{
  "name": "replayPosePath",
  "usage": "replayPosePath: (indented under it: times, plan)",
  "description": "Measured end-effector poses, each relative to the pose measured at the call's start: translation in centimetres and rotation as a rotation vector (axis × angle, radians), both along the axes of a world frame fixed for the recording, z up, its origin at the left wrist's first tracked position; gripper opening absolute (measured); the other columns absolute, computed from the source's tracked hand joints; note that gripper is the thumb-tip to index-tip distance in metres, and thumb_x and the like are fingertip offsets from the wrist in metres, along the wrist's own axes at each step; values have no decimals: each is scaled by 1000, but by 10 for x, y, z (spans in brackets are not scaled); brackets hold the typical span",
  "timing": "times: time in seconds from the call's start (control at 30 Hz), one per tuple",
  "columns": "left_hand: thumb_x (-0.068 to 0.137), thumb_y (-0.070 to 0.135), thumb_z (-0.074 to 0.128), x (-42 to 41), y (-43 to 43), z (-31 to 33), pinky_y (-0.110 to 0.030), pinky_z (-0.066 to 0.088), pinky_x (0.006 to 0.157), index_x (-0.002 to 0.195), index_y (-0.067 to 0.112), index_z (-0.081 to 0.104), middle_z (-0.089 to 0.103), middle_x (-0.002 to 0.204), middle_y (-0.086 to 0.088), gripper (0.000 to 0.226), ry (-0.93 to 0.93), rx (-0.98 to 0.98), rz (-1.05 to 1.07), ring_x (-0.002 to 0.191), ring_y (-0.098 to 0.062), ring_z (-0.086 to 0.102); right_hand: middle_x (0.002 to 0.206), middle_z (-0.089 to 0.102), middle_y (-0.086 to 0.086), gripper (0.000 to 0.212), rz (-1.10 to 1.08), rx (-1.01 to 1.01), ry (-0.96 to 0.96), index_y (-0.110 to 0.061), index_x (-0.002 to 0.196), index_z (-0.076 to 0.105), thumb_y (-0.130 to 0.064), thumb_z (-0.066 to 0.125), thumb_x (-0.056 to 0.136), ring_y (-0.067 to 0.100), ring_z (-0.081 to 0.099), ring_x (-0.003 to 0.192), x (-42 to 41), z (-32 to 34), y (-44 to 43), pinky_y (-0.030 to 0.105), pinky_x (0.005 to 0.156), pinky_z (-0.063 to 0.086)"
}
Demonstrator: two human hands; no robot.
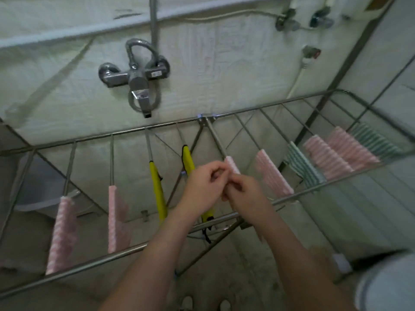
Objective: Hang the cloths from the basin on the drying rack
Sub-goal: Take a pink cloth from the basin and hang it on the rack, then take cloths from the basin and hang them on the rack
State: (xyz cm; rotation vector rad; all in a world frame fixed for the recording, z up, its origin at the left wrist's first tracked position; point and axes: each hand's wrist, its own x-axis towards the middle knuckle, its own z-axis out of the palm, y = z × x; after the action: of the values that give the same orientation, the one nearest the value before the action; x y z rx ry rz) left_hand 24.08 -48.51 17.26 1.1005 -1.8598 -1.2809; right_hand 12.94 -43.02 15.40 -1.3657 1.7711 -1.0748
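1. Head view: the left hand (205, 184) and right hand (246, 195) are together over the middle of the drying rack (94, 137). Their curled fingers pinch a pink striped cloth (232, 164) draped over a middle rail.
2. Yellow cloths (157, 187) hang just left. A green-striped cloth (301, 167) hangs toward the right end.
3. The basin (38, 191) sits below the rack's left end.

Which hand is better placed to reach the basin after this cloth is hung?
Left, probably. The basin lies on the left, beyond the drying rack; the left hand is nearer it. Both hands pinch the pink cloth, the right hand farther away.
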Motion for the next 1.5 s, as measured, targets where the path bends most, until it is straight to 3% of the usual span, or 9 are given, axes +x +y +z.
replayPosePath:
  times: [0.13, 0.37, 0.53, 0.7, 0.9, 1.07, 1.3, 1.43, 1.5]
  plan:
    - [89, 3, 53, -33, 14, -17, -9, 39, 59, 96, 16, 69, 60, 71, 9, 22, -87, -84, -199, 62, 6, 53, 67, 65, -9, 28, -256, 3, 47, -31, 76, 66, -9, 55, 88, 7, 60, 65, -30, 6, 42, 29, 66, 49]
    - [81, 16, 57, -73, 62, -48, -31, 49, 67, 110, 35, 63, 64, 74, 0, 35, -108, -109, -635, 69, -17, 59, 66, 66, -12, 37, -662, 62, 12, -36, 69, 63, -5, 58, 89, 6, 61, 62, -51, -2, 126, 30, 71, 51]
    - [86, 7, 57, -100, 112, -68, -20, 46, 77, 105, 19, 70, 69, 91, 5, 26, -198, -180, -822, 77, -10, 60, 91, 69, -3, 16, -912, 118, 7, -13, 100, 71, -7, 61, 88, 1, 62, 76, -54, -15, 200, 5, 75, 44]
    - [87, 8, 51, -130, 178, -91, -27, 45, 91, 114, 19, 65, 64, 114, -2, 33, -335, -302, -1095, 104, -18, 59, 98, 63, -2, 30, -1171, 242, -66, -15, 119, 62, -12, 62, 89, 14, 61, 92, -59, -41, 299, 28, 90, 49]
    - [90, 14, 48, -174, 279, -119, -31, 45, 96, 128, 26, 55, 59, 127, -2, 40, -451, -394, -1439, 115, -21, 54, 126, 56, 10, 52, -1462, 423, -214, -18, 137, 44, -23, 64, 89, 23, 58, 106, -65, -86, 435, 36, 89, 47]
    - [93, 16, 46, -204, 357, -137, -36, 39, 106, 134, 25, 48, 48, 138, 2, 42, -441, -517, -1675, 128, -19, 42, 129, 49, -2, 62, -1597, 548, -365, -17, 143, 35, -27, 65, 89, 22, 51, 120, -57, -124, 513, 30, 91, 40]
    - [84, 13, 54, -229, 465, -178, -44, 41, 100, 126, 13, 52, 46, 134, -9, 42, -522, -875, -1941, 124, -29, 42, 147, 32, 15, 79, -1397, 1062, -88, -23, 150, 18, -46, 48, 80, 36, 34, 133, -48, -183, 576, 42, 110, 25]
    - [87, 3, 50, -240, 512, -199, -41, 40, 102, 136, 6, 38, 31, 146, -14, 51, -684, -644, -1968, 127, -33, 43, 147, 30, 13, 74, -1563, 944, -187, -28, 152, 12, -28, 54, 91, 35, 53, 116, -51, -202, 591, 42, 89, 44]
    - [88, 4, 48, -249, 534, -211, -40, 39, 103, 140, 6, 33, 25, 151, -13, 54, -757, -530, -1940, 129, -34, 41, 140, 41, 11, 57, -1610, 976, -245, -29, 146, 31, -37, 50, 93, 33, 56, 112, -56, -211, 602, 39, 87, 44]
